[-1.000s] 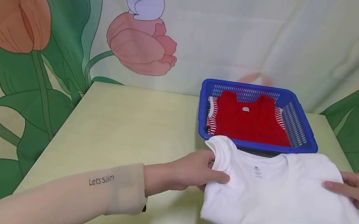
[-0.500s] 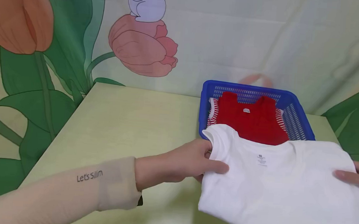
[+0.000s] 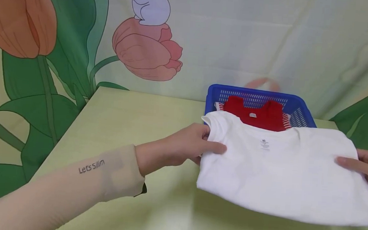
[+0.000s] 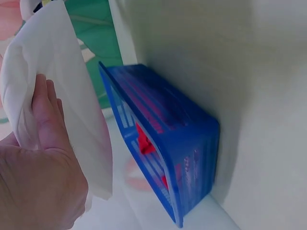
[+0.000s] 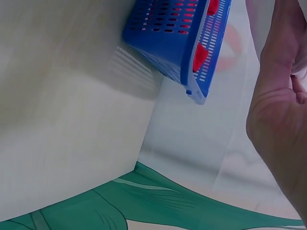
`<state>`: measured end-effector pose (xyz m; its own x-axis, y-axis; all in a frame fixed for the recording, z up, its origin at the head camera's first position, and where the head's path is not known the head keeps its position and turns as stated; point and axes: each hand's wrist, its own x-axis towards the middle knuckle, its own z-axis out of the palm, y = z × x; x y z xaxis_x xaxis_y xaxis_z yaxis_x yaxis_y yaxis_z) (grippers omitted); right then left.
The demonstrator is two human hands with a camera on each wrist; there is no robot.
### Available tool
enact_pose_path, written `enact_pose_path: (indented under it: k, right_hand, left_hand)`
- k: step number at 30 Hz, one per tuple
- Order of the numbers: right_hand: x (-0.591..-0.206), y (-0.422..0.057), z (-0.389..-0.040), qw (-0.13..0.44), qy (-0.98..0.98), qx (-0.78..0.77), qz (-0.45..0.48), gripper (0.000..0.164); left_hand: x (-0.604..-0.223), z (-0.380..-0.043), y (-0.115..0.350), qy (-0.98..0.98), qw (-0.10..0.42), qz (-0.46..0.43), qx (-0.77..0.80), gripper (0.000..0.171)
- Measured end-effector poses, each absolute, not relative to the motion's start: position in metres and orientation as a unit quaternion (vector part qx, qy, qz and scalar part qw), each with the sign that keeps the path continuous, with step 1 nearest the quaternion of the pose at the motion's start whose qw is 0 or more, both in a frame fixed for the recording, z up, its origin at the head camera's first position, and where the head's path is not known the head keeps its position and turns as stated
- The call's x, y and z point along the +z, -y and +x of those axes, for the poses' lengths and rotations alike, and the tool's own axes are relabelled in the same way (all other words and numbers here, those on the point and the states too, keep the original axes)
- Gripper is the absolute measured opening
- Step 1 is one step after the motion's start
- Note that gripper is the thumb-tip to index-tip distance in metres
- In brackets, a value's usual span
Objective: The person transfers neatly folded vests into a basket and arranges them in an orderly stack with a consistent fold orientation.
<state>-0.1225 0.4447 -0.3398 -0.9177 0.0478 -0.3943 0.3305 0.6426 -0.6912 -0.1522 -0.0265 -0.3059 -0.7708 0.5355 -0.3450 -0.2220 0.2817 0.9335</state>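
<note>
A folded white T-shirt [image 3: 282,171], with a small printed label inside its neckline, is held up above the table in front of the basket. My left hand [image 3: 186,143] pinches its left sleeve side, thumb on top and fingers underneath. At the other side my right hand [image 3: 367,167] grips the shirt the same way. Behind it stands a blue plastic basket [image 3: 212,95], its near part hidden by the shirt. Inside the basket lies a red garment [image 3: 257,115] with red-and-white striped edges. In the left wrist view the white shirt [image 4: 81,110] hangs beside the basket, higher than its rim.
The pale green table [image 3: 132,125] runs back to a wall hanging [image 3: 240,37] printed with tulips and a white animal. The basket stands at the table's far right, near that cloth. A long beige sleeve [image 3: 80,179] covers my left forearm.
Both hands have raised the white T-shirt and moved it forward, toward the basket. It now covers the basket's front rim and more of the red garment.
</note>
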Motion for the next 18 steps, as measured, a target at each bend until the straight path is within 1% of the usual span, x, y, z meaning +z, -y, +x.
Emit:
enact_pose_path:
  k: [5,15,18]
  right_hand:
    - [-0.337,-0.443,-0.134,0.170,-0.891,-0.412,0.086,0.070]
    - [-0.336,-0.448,-0.157,0.168,-0.896,-0.404,0.078,0.078]
    - [-0.334,-0.450,-0.165,0.173,-0.897,-0.400,0.074,0.077]
  left_hand:
    - [-0.306,-0.163,0.029,-0.732,0.315,0.102,0.595,0.032]
    - [-0.303,-0.181,0.026,-0.736,0.302,0.096,0.598,0.031]
    - [-0.302,-0.186,0.023,-0.739,0.295,0.087,0.599,0.029]
